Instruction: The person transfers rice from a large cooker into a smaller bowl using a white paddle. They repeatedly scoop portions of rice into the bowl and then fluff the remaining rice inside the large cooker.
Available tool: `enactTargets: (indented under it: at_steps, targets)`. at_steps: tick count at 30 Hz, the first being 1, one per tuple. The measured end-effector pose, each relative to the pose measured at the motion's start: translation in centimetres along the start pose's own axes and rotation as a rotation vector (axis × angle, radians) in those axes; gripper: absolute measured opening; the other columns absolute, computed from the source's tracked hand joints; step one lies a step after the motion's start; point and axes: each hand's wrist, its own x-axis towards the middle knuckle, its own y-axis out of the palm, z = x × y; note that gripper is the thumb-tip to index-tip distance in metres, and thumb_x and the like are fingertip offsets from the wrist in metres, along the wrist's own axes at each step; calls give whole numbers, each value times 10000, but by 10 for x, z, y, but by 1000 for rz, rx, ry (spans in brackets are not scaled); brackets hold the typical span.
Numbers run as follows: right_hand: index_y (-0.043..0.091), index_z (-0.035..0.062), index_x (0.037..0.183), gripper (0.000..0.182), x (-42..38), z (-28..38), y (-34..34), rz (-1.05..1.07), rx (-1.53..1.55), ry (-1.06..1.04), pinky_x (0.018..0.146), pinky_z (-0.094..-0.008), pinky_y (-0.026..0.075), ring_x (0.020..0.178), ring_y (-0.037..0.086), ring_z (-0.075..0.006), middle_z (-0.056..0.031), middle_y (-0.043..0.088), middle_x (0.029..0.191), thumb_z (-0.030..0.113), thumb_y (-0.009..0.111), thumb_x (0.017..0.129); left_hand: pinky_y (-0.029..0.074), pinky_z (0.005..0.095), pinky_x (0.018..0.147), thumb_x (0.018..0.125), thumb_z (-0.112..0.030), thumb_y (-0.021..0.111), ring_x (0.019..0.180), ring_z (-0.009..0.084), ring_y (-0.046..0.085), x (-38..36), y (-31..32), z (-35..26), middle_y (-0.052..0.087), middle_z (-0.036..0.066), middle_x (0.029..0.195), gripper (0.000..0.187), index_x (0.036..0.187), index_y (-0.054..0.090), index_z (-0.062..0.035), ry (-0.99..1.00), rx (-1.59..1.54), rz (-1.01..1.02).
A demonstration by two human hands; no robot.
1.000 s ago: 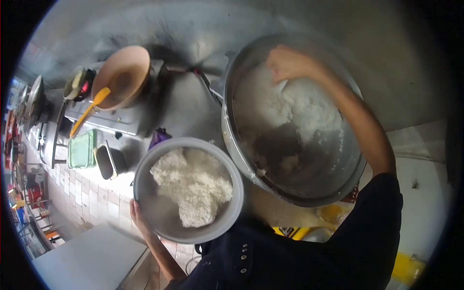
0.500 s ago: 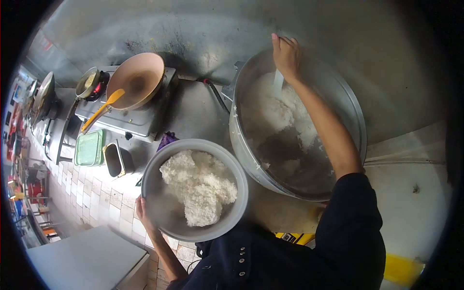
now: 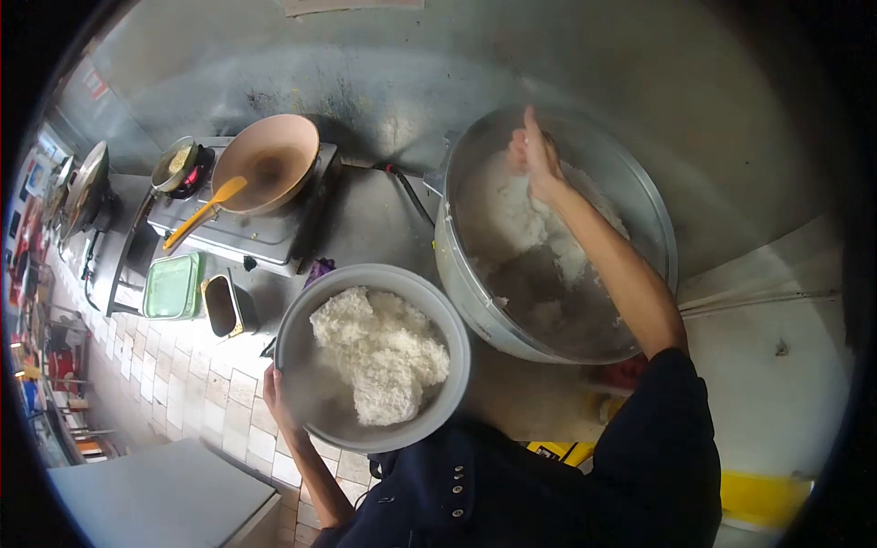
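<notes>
My right hand [image 3: 537, 164] is closed over the large metal pot [image 3: 668, 242], thumb pointing up. A pale rice paddle is in its grip, mostly hidden now by the hand and steam. Beneath it, white cooked rice [image 3: 521, 215] is heaped on the pot's far side, with darker bottom showing nearer me. My left hand [image 3: 277, 397] grips the left edge of a round grey bowl [image 3: 461, 342], fingers partly hidden by its wall. Inside the bowl lie big clumps of white rice [image 3: 388, 365]. The bowl is close against my dark clothing, left of the pot.
A pan [image 3: 265, 164] with an orange spatula [image 3: 206, 215] across its rim sits on a gas stove [image 3: 247, 242]. A smaller pan [image 3: 174, 166] stands beside it. Nearer are a green-lidded container [image 3: 172, 286] and a metal container [image 3: 239, 306]. A wall rises behind the pot.
My right hand has dipped lower over the pot and turned, hiding the paddle that showed before. The view has shifted slightly. My left hand remains at the bowl's edge.
</notes>
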Motion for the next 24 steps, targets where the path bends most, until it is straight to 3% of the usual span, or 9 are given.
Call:
enactTargets:
  at_steps: [2, 6, 8, 11, 24]
  targets:
    - [207, 184, 568, 606, -8, 8, 0, 17, 53, -70, 418, -263, 135, 429, 174, -75, 64, 174, 513, 638, 363, 939, 403, 297, 888, 985, -316, 475, 978, 161, 526, 0, 1, -6, 597, 76, 1045, 376, 1149, 580, 6, -6, -24, 1]
    - [221, 172, 564, 606, -17, 59, 13, 49, 71, -131, 417, -268, 140, 425, 172, -85, 62, 176, 507, 615, 377, 948, 414, 303, 883, 982, -317, 484, 981, 168, 536, -1, 1, -3, 603, 87, 1048, 381, 1145, 577, 16, -23, -21, -37]
    - [228, 161, 564, 601, -23, 101, 18, 206, 107, -291, 422, -280, 139, 433, 163, -95, 52, 175, 506, 587, 387, 957, 417, 303, 881, 981, -314, 487, 980, 170, 538, -2, 1, -1, 605, 89, 1047, 381, 1142, 577, 19, -19, -24, -38]
    - [233, 152, 567, 588, -20, 115, 35, 277, 133, -290, 429, -289, 145, 441, 159, -104, 38, 171, 503, 553, 389, 968, 419, 296, 875, 981, -308, 489, 976, 169, 540, 0, 3, -3, 606, 87, 1048, 371, 1140, 580, 15, -28, -97, -4]
    - [247, 145, 589, 481, 36, 33, 26, 255, 118, -230, 428, -294, 129, 427, 157, -98, 37, 189, 501, 380, 412, 974, 385, 294, 902, 984, -298, 465, 979, 164, 519, 4, 8, -4, 594, 63, 1037, 355, 1126, 592, 2, -45, 54, -94]
